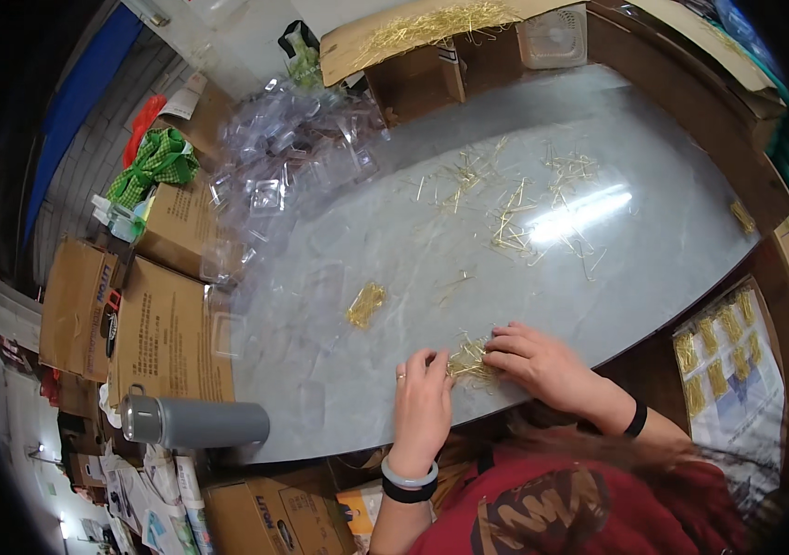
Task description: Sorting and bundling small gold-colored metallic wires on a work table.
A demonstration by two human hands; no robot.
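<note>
At the near edge of the grey table [649, 268], a small bunch of thin gold-coloured wire pins [470, 359] lies between my two hands. My left hand [422, 404] presses bent fingers against the left side of the bunch. From the other side, my right hand [542, 366] has its fingers curled onto the pins. The fingertips partly hide the bunch. A compact gold pile [366, 304] of similar pins sits a little further left. Loose pins [510, 217] are scattered over the middle and far part of the tabletop.
Clear plastic trays [292, 148] are heaped at the far left. A grey bottle [195, 423] lies at the near left beside cardboard boxes [167, 328]. Cardboard at the back holds more gold pins [436, 26]. Several gold bundles [716, 377] rest on a sheet at the right.
</note>
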